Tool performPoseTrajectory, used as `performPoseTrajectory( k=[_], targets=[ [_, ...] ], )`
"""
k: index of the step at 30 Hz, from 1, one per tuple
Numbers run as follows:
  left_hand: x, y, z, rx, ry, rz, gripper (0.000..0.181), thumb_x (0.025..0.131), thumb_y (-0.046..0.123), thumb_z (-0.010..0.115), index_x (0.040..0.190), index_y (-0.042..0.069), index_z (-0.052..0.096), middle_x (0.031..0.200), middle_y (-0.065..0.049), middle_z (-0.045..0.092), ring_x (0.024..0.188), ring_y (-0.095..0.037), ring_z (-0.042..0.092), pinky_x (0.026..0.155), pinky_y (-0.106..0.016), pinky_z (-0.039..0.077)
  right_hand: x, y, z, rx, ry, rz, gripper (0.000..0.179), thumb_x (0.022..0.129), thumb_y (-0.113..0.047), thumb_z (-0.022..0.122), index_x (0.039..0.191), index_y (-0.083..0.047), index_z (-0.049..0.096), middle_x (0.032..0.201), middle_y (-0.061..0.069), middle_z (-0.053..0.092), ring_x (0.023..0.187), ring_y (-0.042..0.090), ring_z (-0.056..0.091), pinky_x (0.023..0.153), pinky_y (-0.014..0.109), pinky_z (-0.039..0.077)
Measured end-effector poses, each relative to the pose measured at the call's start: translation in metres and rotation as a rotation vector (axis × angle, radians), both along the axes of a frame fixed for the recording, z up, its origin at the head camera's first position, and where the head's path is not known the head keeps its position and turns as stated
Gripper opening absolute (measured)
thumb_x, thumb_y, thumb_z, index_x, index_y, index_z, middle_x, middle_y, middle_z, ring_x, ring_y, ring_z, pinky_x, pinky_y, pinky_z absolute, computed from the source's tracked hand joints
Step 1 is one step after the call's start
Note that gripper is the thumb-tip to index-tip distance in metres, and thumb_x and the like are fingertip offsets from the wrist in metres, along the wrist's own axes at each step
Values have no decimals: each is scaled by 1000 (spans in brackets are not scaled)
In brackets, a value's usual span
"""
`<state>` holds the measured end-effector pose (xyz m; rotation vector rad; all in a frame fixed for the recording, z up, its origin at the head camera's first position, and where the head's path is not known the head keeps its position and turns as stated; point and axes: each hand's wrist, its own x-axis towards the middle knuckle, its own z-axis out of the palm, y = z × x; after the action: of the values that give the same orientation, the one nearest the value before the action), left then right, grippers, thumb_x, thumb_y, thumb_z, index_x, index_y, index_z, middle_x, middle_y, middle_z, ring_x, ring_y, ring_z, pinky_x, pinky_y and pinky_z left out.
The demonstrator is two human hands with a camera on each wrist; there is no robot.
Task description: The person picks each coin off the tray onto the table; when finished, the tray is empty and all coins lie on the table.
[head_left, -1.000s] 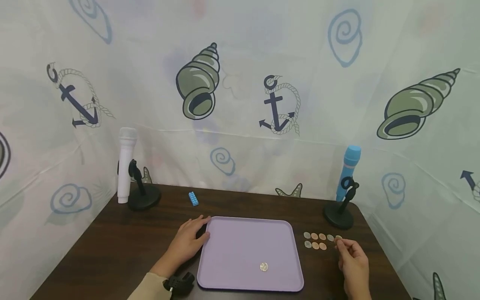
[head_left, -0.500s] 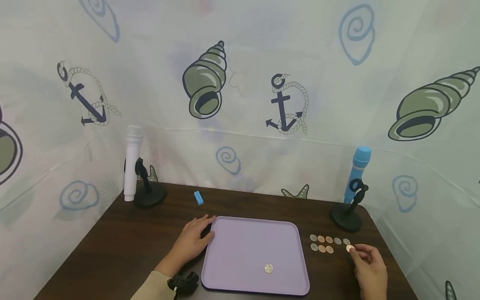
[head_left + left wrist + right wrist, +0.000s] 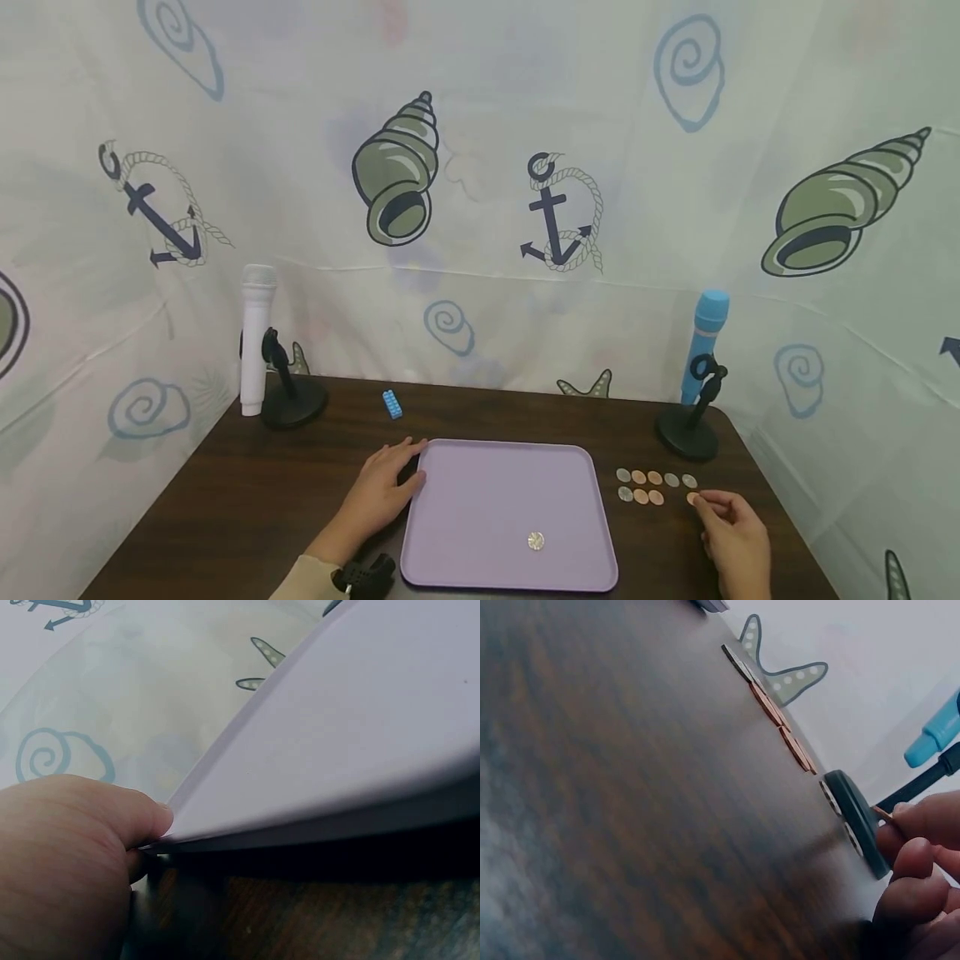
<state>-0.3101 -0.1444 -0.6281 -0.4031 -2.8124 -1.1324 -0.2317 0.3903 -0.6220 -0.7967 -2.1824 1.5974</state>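
Observation:
My right hand (image 3: 735, 542) pinches a copper coin (image 3: 692, 498) between thumb and fingertips, just below the right end of two rows of coins. In the right wrist view the pinched coin (image 3: 883, 814) appears edge-on at the fingertips. The far row holds several silver and copper coins (image 3: 655, 478); the near row has one silver coin (image 3: 626, 494) and two copper ones (image 3: 648, 497). With fingers spread, my left hand (image 3: 378, 492) touches the left rim of a purple tray (image 3: 495, 483). A single silver coin (image 3: 536, 541) lies on that tray.
A small blue toy brick (image 3: 392, 404) lies behind the tray. At the back left, a white microphone (image 3: 257, 342) stands by a black stand (image 3: 294, 402). A blue microphone (image 3: 703, 342) and another black stand (image 3: 686, 432) are at the back right, against a patterned cloth (image 3: 480, 100).
My right hand has moved the copper coin from the right end of the far row toward me, uncovering a silver coin there. The left hand stays at the tray; the head view shifts slightly.

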Motion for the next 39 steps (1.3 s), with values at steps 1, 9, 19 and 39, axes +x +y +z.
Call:
performPoseTrajectory(
  k=[1, 9, 19, 39],
  targets=[
    [0, 0, 0, -1, -1, -2, 55, 107, 30, 71, 159, 18, 58, 165, -8, 57, 163, -36, 41, 135, -69, 16, 0, 0, 0, -10, -7, -10, 36, 100, -32, 83, 121, -7, 69, 84, -14, 73, 60, 12, 60, 49, 29, 53],
    [0, 0, -4, 3, 4, 1, 54, 106, 31, 71, 158, 18, 59, 164, -7, 59, 162, -36, 42, 135, -69, 17, 1, -1, -1, 7, -27, -12, 36, 97, -29, 85, 119, -4, 71, 80, -10, 72, 59, 14, 62, 48, 33, 55],
    [0, 0, -2, -4, 5, 8, 55, 106, 31, 71, 158, 18, 59, 164, -8, 58, 162, -36, 41, 135, -69, 17, -1, -2, 5, 239, -124, 123, 32, 99, -34, 82, 117, -8, 83, 91, -5, 79, 69, 11, 61, 60, 27, 53],
    [-1, -1, 1, -2, 14, 1, 55, 106, 29, 72, 158, 17, 59, 163, -7, 59, 162, -35, 41, 135, -68, 17, -5, 2, 4, 316, -188, 167, 45, 107, -48, 68, 125, -8, 80, 105, 7, 80, 84, 21, 67, 63, 29, 50]
  ],
)
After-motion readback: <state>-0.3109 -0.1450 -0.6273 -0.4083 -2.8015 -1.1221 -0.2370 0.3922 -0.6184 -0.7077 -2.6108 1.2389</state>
